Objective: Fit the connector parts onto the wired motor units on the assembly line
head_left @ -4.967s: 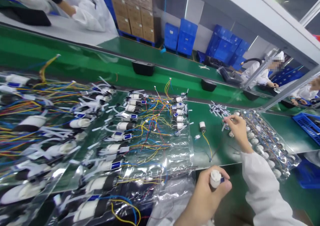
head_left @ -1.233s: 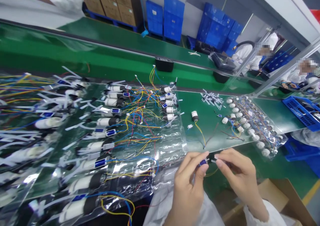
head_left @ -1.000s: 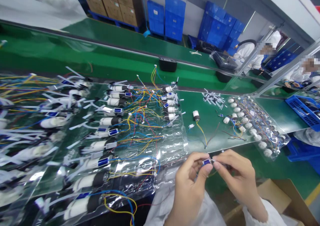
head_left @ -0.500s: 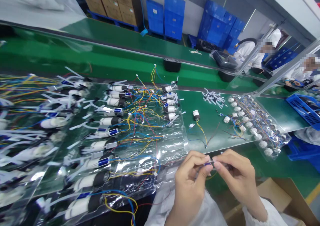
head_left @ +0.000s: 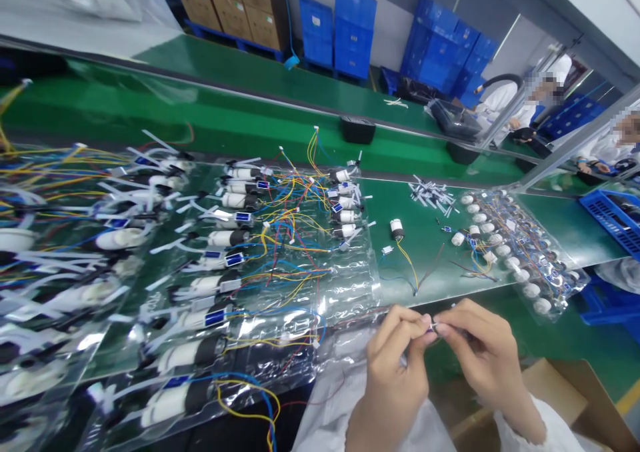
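My left hand (head_left: 400, 359) and my right hand (head_left: 483, 349) meet fingertip to fingertip just off the table's front edge. Both pinch a small part with a white and bluish piece (head_left: 433, 329), mostly covered by the fingers. Beyond them on the green table stands a white and black cylinder (head_left: 397, 229) with yellow wires. A small white connector piece (head_left: 387, 250) lies to its left. Further right are a loose white-capped part (head_left: 457, 239) and a small blue piece (head_left: 447, 229).
Clear trays (head_left: 350, 292) of wired cylinders cover the left. White strips (head_left: 433, 195) lie behind; another filled tray (head_left: 530, 252) is at right, near a blue basket (head_left: 613, 222). An open carton (head_left: 575, 399) sits below right. Co-workers (head_left: 540, 99) are at upper right.
Both hands have shifted slightly right in view, still pinched together. The small part is now more hidden between the fingertips. The whole scene has shifted a little right as the camera moved.
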Motion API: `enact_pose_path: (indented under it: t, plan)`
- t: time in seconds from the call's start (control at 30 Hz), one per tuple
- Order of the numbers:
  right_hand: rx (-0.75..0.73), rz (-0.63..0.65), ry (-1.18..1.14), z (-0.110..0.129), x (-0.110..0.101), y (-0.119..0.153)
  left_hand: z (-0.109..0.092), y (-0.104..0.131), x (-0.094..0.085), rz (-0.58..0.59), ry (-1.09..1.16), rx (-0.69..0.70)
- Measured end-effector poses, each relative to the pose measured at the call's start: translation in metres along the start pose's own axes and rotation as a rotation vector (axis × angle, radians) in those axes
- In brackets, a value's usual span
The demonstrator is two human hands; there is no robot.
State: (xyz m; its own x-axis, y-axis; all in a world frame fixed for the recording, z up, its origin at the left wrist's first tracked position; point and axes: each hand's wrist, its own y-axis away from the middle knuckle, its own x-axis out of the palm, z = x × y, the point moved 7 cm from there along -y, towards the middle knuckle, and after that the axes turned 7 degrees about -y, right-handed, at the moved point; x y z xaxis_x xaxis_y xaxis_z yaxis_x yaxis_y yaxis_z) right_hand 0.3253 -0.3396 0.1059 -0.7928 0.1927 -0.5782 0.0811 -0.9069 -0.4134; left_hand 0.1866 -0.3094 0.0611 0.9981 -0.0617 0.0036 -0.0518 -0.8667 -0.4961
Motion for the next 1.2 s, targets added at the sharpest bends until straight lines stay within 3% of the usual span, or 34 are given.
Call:
enact_pose_path:
  t: [0.3,0.37,0.57,0.7,1.2]
  plan:
    - [-0.069,0.062,0.117,-0.004,0.001,0.002,0.0,0.006,0.007,0.058,-0.109,0.033]
    - [-0.064,0.044,0.102,-0.005,-0.001,0.003,0.006,0.007,0.009,0.072,-0.052,-0.039]
    - [-0.128,-0.066,0.105,0.001,-0.013,0.0,0.029,0.012,0.018,0.09,0.265,-0.427]
    - [-0.184,-0.073,0.11,0.004,-0.008,-0.001,0.033,0.015,0.026,0.167,0.387,-0.548]
    - [-0.255,-0.07,0.304,0.016,0.006,0.013,0.006,0.017,0.012,-0.034,-0.03,-0.051]
